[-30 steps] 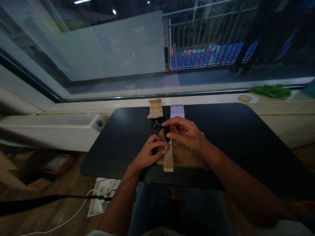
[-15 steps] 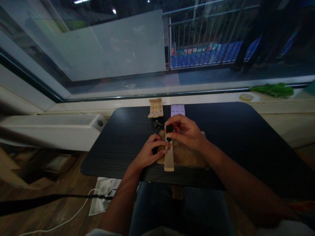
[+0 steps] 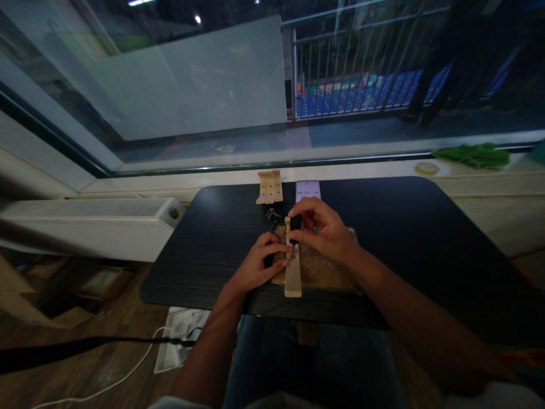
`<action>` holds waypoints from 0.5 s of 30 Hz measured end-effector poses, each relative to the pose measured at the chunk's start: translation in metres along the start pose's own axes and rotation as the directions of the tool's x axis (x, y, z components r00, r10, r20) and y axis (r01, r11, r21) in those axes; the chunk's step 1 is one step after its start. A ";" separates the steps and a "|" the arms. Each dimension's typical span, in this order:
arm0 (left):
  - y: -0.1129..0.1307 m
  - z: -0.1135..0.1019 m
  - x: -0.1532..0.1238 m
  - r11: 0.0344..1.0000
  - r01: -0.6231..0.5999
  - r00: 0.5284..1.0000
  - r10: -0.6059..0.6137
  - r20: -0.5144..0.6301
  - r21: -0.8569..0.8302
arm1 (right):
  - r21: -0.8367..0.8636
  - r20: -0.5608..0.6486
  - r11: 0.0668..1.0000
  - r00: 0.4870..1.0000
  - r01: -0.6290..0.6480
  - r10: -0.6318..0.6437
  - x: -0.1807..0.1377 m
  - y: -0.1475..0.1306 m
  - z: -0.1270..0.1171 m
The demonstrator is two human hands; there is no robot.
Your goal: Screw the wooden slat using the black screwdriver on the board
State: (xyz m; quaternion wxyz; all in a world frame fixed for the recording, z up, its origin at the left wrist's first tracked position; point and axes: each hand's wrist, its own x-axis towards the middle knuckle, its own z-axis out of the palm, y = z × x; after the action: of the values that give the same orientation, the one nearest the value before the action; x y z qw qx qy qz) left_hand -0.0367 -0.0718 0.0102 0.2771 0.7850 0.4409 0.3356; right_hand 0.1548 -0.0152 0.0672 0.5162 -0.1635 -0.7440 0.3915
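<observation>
My right hand (image 3: pixel 326 232) is closed round the black handle of a short screwdriver (image 3: pixel 294 230), held upright. Its tip meets a small screw (image 3: pixel 293 257) in a pale wooden piece (image 3: pixel 293 279). From the left, my left hand (image 3: pixel 259 264) grips the wooden piece, thumb and forefinger at either side of the screw. Under the wood lies a brown, worn board (image 3: pixel 327 272), partly covered by my right hand and forearm.
Several loose screws (image 3: pixel 271 215) lie on the black table (image 3: pixel 204 244) beyond my left hand. Behind them stand wooden pieces with holes (image 3: pixel 269 187) and a lit phone (image 3: pixel 307 188). A window sill (image 3: pixel 361 169) borders the table's far edge; a white radiator (image 3: pixel 97 224) is at left.
The screwdriver handle and my right fingers have shifted slightly to the right. My left hand and the wooden piece stay almost where they were.
</observation>
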 end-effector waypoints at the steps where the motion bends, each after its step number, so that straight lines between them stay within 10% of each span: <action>1: 0.000 0.000 0.000 1.000 -0.005 1.000 0.005 0.001 -0.003 | -0.006 0.000 1.000 1.000 0.013 -0.013 0.000 0.000 0.000; 15: -0.002 0.001 0.000 0.999 -0.027 1.000 0.026 -0.012 -0.029 | 0.074 0.207 0.997 0.978 0.022 -0.037 -0.001 -0.007 -0.002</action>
State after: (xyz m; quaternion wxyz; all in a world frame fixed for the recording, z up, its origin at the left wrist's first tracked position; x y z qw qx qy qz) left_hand -0.0371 -0.0712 0.0080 0.2815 0.7846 0.4271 0.3503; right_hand 0.1581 -0.0197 0.0723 0.4468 -0.0921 -0.7817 0.4252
